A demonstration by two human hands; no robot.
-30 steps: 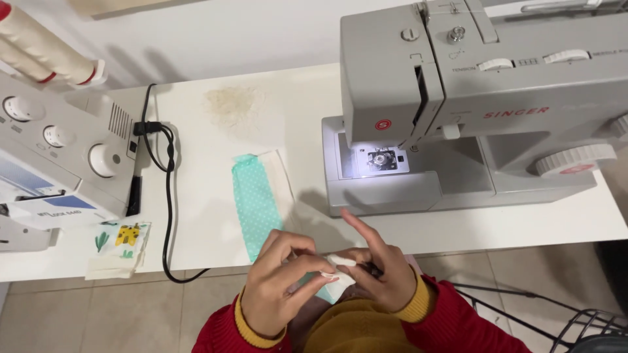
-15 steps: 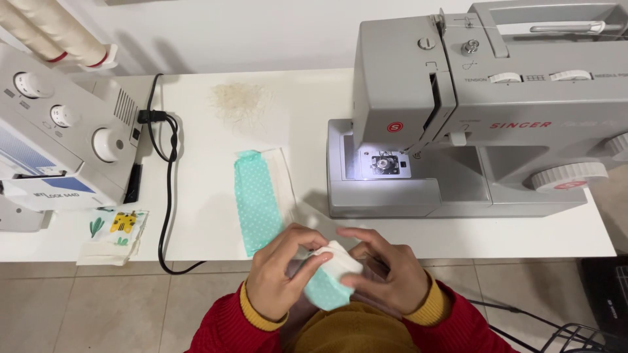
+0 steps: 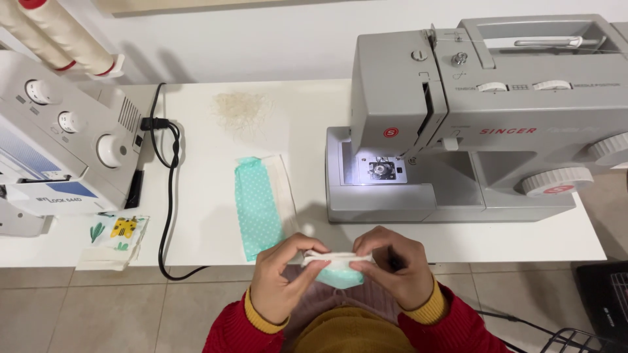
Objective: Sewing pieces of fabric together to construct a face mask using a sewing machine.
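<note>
At the near edge of the white table, just in front of the grey sewing machine, both hands work one small folded piece of cloth, white on top with mint green showing beneath. That piece sits off the table, held in the air over the person's lap, between the two hands.

By the look of it, the step in hand is folding or lining up the edges of the piece, pressing the layers flat between the fingers. A next move would seem to call for keeping those layers square while the piece is carried anywhere, since a loose pinch would let them slip apart.

The left hand has its grip pinched together on the left end of the piece, thumb above and fingers curled under. The right hand is clamped on the right end likewise, knuckles up, wrist bent inward. Both red sleeves with mustard cuffs angle in from below. A longer mint dotted strip lies flat on the table, apart from the hands.
</note>
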